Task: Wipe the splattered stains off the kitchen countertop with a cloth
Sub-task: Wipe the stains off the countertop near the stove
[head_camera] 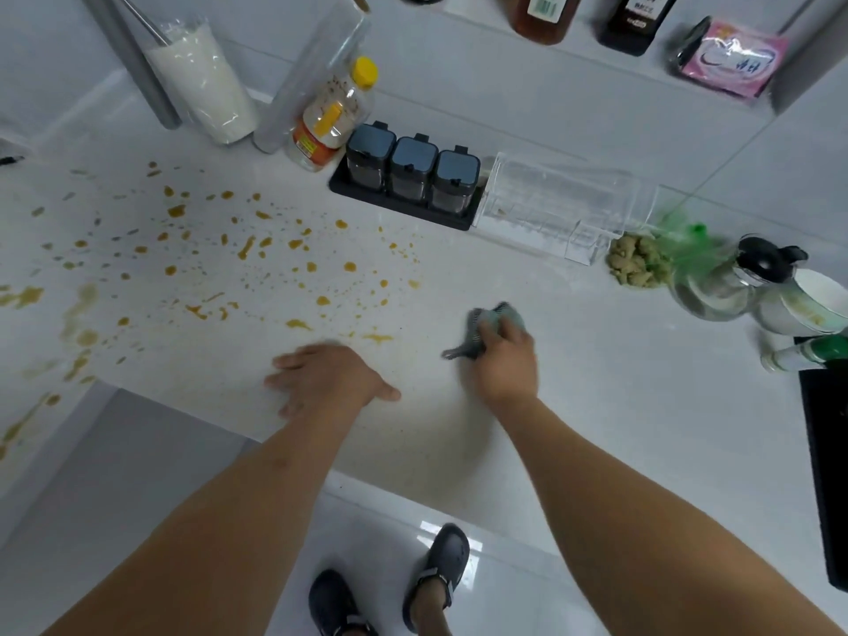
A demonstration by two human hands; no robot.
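Gripping cloth [493, 330], stains [220, 259] splattering countertop [596, 360]

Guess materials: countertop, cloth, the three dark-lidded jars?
Countertop: pale stone or quartz by its look, smooth, faintly speckled, low sheen. Cloth: soft grey-green fabric, bunched in the right hand, possibly microfibre. Jars: clear bodies, plastic or glass, matte dark lids, likely plastic.

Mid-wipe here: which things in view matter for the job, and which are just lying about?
Job: cloth gripped by right hand; orange stains; countertop; left hand flat on it.

Lying about: spice jars, milk glass, clear box, kettle.
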